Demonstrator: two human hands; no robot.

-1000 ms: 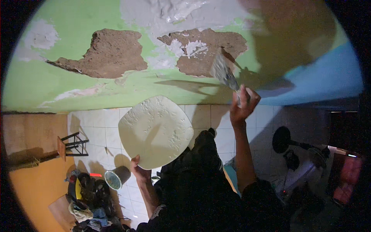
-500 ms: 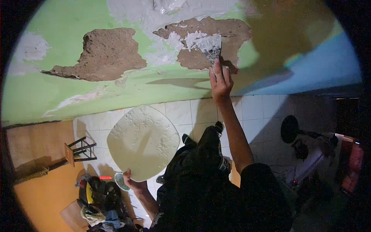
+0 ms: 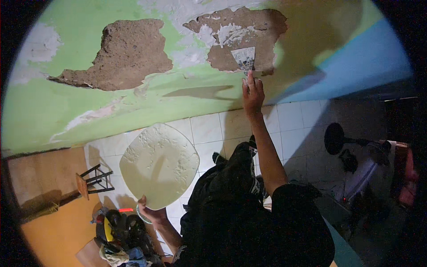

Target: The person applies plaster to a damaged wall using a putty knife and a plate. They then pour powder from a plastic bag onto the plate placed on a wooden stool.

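In my right hand (image 3: 253, 94) is a putty knife (image 3: 244, 58), its broad blade smeared white and pointing up at the wall. The blade lies over the lower part of a bare brown patch (image 3: 262, 44), just below a ragged smear of white filler (image 3: 231, 34). Whether the blade touches the wall I cannot tell. My left hand (image 3: 151, 211) grips the near edge of a large pale plate (image 3: 160, 162) with rounded corners. Creamy white paste is spread in ridges over the plate. The fingers under it are hidden.
A second bare patch (image 3: 129, 55) is on the green wall (image 3: 187, 102) to the left. A small stool (image 3: 94, 181) and a heap of clothes and dark items (image 3: 122, 236) are on the left. On the right, a standing fan (image 3: 334, 138) rises in shadow above the tiled floor (image 3: 207, 129).
The putty knife has come down off the white filler, leaving it spread farther right across the brown patch. The plate has shifted slightly left, and the view has moved a little.
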